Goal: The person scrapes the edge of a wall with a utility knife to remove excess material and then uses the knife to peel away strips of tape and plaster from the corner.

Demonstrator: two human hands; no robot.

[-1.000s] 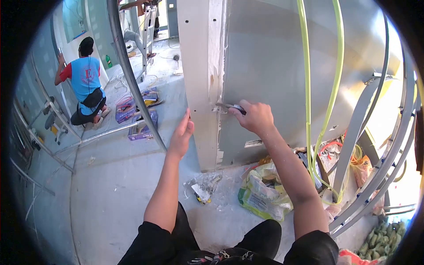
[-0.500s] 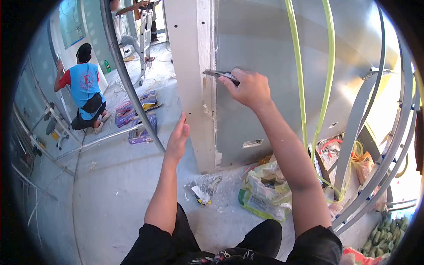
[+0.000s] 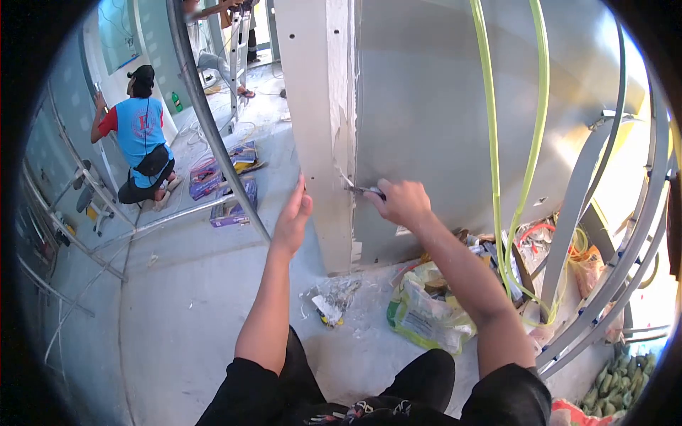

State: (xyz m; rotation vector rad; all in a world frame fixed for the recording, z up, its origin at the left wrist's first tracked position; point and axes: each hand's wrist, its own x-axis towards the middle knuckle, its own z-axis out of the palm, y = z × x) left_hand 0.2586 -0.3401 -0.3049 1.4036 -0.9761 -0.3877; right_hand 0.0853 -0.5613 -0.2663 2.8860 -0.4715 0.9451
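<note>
My right hand (image 3: 405, 204) is wrapped round a dark-handled utility knife (image 3: 368, 189), whose blade meets the white strip along the panel's edge. That pale panel end (image 3: 312, 142) stands upright beside a grey wall sheet (image 3: 426, 99). Loose white material hangs from the strip just above the blade. My left hand (image 3: 290, 221) rests against the left side of the panel end, its fingers stretched upward and holding nothing.
A co-worker in a blue vest (image 3: 142, 128) kneels at the left. A metal pipe (image 3: 206, 121) slants nearby. Scraps (image 3: 334, 302) and a filled plastic bag (image 3: 426, 312) lie on the floor. Yellow-green tubes (image 3: 490, 128) hang at the right.
My right hand has moved down the panel edge with the knife. The loose material on the strip now shows higher up and looks longer. My left hand stays by the panel.
</note>
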